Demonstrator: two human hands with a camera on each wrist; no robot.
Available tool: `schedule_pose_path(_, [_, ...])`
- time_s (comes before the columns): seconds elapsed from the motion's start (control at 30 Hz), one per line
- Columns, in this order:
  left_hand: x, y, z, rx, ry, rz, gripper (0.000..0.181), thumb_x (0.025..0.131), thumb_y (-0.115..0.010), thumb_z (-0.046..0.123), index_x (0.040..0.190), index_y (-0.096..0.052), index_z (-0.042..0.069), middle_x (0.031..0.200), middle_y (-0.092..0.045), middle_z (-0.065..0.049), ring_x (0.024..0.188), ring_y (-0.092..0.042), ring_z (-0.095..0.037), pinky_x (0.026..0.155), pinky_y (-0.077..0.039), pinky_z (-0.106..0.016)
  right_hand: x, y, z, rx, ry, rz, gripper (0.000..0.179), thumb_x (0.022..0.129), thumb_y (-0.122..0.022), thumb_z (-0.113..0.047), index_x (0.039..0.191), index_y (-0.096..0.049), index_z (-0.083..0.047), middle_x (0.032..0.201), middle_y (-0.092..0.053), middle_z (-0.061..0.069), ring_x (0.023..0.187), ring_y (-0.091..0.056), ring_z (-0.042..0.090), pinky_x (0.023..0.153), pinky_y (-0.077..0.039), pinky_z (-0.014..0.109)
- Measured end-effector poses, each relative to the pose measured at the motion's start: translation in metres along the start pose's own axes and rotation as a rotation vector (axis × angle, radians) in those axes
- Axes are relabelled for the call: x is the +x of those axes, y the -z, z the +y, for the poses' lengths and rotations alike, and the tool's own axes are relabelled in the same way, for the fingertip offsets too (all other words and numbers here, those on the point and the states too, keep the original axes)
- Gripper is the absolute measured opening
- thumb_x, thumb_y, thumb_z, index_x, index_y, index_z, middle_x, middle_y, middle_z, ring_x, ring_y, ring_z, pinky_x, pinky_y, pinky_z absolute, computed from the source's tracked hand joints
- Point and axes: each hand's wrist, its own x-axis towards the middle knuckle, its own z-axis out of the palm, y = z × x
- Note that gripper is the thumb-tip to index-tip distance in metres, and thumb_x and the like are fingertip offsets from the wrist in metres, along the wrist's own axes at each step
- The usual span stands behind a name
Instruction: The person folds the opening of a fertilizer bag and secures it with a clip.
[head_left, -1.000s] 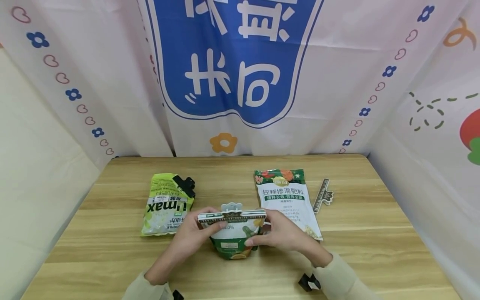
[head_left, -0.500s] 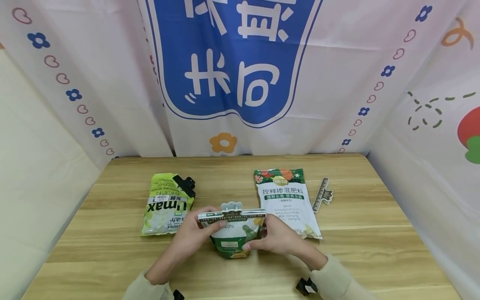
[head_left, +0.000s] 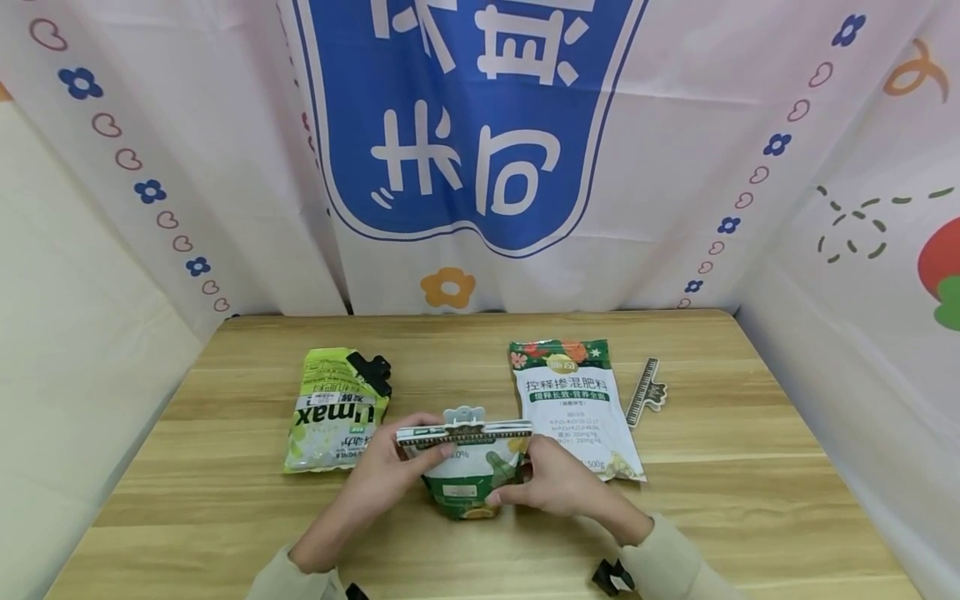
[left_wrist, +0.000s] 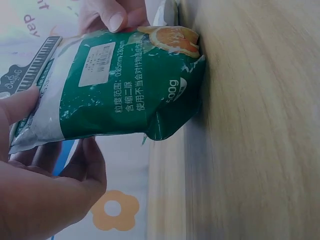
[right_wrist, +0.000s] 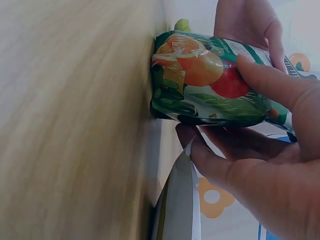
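Note:
A green and white fertilizer bag [head_left: 459, 492] stands upright on the table between both hands, its top folded over. Across that fold sits a long clip with a piano-key edge [left_wrist: 40, 61] and a pale handle. My left hand [head_left: 381, 467] grips the bag's upper left side, thumb on the front near the clip and fingers behind. On the other side my right hand [head_left: 551, 479] holds the bag lower down, its thumb on the front and fingers behind, as the right wrist view shows. Printed fruit [right_wrist: 200, 67] covers the bag's lower right part.
A lime-green bag [head_left: 330, 417] closed with a black clip [head_left: 369, 372] lies to the left. Behind my right hand a white and green bag [head_left: 573, 408] lies flat, with a second piano-key clip [head_left: 645, 393] beside it. A printed curtain [head_left: 675, 167] rises behind the table [head_left: 225, 533].
My right hand has shifted slightly on the bag, its thumb a little lower and further left. The left hand and the bag stay practically in place.

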Motion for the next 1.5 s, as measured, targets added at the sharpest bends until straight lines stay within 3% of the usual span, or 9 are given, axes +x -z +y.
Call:
schedule_pose_path(0.13, [0.000,0.003,0.000,0.032,0.022,-0.048,0.058,0.090,-0.084,0.026,0.140,-0.061,0.009,0.132,-0.069,-0.015,0.113,-0.069,-0.021,0.092,-0.056,-0.025,0.000,0.001,0.001,-0.001,-0.010,0.004,0.048,0.084,-0.090,-0.036,0.121,-0.070,-0.011,0.112,-0.077,-0.002,0.099,-0.067,0.007,0.090,-0.055,0.026])
schedule_pose_path(0.23, [-0.001,0.005,-0.004,0.069,0.041,-0.141,0.071,0.088,-0.087,0.030,0.148,-0.054,0.012,0.138,-0.069,-0.011,0.122,-0.068,-0.023,0.100,-0.053,-0.025,0.001,0.001,0.002,0.008,-0.017,0.001,0.048,0.084,-0.090,-0.036,0.119,-0.072,-0.011,0.109,-0.077,-0.002,0.091,-0.065,0.007,0.083,-0.053,0.023])
schedule_pose_path(0.37, [-0.002,0.006,-0.012,0.149,0.049,-0.229,0.076,0.084,-0.090,0.031,0.147,-0.053,0.012,0.135,-0.071,-0.009,0.123,-0.069,-0.022,0.102,-0.053,-0.025,0.001,0.000,0.003,0.021,-0.013,-0.004,0.048,0.084,-0.090,-0.036,0.121,-0.072,-0.011,0.110,-0.077,-0.002,0.090,-0.065,0.006,0.081,-0.054,0.022])
schedule_pose_path(0.5, [-0.003,0.007,-0.018,0.175,0.071,-0.257,0.073,0.084,-0.091,0.028,0.143,-0.054,0.007,0.133,-0.071,-0.011,0.118,-0.071,-0.023,0.096,-0.059,-0.029,0.001,0.001,0.003,0.025,-0.006,-0.005,0.048,0.084,-0.090,-0.035,0.122,-0.072,-0.011,0.112,-0.078,-0.001,0.095,-0.066,0.006,0.086,-0.056,0.025])
schedule_pose_path(0.8, [-0.007,0.008,-0.017,0.210,0.079,-0.236,0.069,0.086,-0.089,0.028,0.142,-0.054,0.004,0.133,-0.071,-0.012,0.119,-0.070,-0.025,0.096,-0.060,-0.040,0.001,0.001,0.002,0.028,-0.007,-0.005,0.048,0.084,-0.090,-0.035,0.122,-0.072,-0.011,0.113,-0.078,0.000,0.095,-0.066,0.006,0.085,-0.055,0.025])
schedule_pose_path(1.17, [-0.005,0.008,-0.019,0.222,0.057,-0.215,0.067,0.084,-0.090,0.028,0.138,-0.058,0.006,0.128,-0.073,-0.010,0.110,-0.071,-0.018,0.089,-0.060,-0.029,-0.002,0.005,0.001,0.103,-0.032,-0.022,0.053,0.083,-0.091,-0.034,0.127,-0.070,-0.014,0.116,-0.079,-0.004,0.097,-0.069,0.008,0.085,-0.055,0.022])
schedule_pose_path(1.5, [-0.002,0.011,-0.018,0.235,0.072,-0.236,0.059,0.087,-0.088,0.032,0.134,-0.064,0.005,0.124,-0.074,-0.009,0.105,-0.072,-0.017,0.089,-0.060,-0.031,-0.001,0.005,0.001,0.118,-0.059,-0.015,0.042,0.085,-0.089,-0.036,0.117,-0.074,-0.013,0.102,-0.078,-0.004,0.087,-0.068,0.012,0.076,-0.055,0.025])
